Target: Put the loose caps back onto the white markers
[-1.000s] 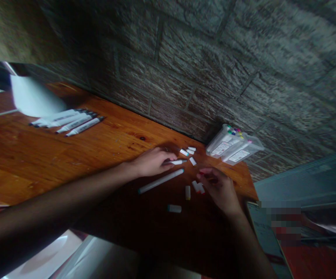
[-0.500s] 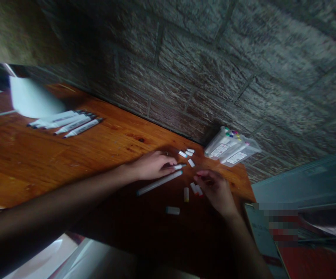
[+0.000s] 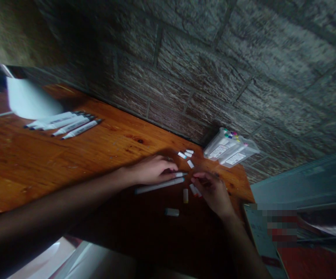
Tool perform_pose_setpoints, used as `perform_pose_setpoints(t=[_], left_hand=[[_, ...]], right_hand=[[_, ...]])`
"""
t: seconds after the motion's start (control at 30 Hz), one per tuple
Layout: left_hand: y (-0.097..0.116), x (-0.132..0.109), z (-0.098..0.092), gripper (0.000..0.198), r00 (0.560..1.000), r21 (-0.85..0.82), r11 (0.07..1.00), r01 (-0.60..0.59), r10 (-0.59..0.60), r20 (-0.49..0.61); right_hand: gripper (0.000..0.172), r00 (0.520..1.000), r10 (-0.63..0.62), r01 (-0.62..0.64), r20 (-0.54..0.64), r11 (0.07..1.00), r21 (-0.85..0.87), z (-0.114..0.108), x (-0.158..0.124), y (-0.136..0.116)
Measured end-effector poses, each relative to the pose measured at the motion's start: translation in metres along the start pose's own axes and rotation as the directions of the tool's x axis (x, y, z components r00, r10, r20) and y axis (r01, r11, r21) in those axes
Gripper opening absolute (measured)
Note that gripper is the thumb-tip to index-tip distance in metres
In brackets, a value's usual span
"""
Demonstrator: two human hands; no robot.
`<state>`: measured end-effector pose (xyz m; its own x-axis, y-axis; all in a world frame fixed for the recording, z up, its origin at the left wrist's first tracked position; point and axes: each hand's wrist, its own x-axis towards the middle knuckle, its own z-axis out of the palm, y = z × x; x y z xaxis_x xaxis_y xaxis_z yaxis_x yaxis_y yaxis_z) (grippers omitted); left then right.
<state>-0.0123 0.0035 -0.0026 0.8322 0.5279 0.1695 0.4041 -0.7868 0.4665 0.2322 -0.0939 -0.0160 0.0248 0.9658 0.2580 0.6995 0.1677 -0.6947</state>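
My left hand (image 3: 152, 170) lies over a white marker (image 3: 181, 174) on the wooden table (image 3: 69, 162), fingers closed round it with its dark tip poking out to the right. A second, longer white marker (image 3: 159, 185) lies just below that hand. My right hand (image 3: 211, 190) is curled close by, fingertips pinched near the marker tip; what they hold is too small to name. Loose white caps (image 3: 186, 155) lie above the hands, and more caps (image 3: 186, 195) sit between and below them.
Several capped markers (image 3: 66, 126) lie in a row at the far left beside a white sheet (image 3: 28, 99). A clear marker case (image 3: 229, 149) leans at the brick wall (image 3: 203, 66). A dark board (image 3: 261, 240) sits at the table's right edge.
Both hands have drifted closer together, the left sliding slightly down and right with its marker. The longer marker has shifted to lie flatter below the left hand.
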Motion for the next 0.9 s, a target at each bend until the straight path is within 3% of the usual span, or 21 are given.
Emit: perform_pose_setpoints(t=[0.9], left_hand=[[-0.0013,0.0015,-0.0008,0.025,1.0,0.009,1.0,-0.007,0.007,-0.012]], right_hand=[[0.016,0.999,0.029,-0.029,0.031,0.999,0.016,0.0012,0.0009,0.0002]])
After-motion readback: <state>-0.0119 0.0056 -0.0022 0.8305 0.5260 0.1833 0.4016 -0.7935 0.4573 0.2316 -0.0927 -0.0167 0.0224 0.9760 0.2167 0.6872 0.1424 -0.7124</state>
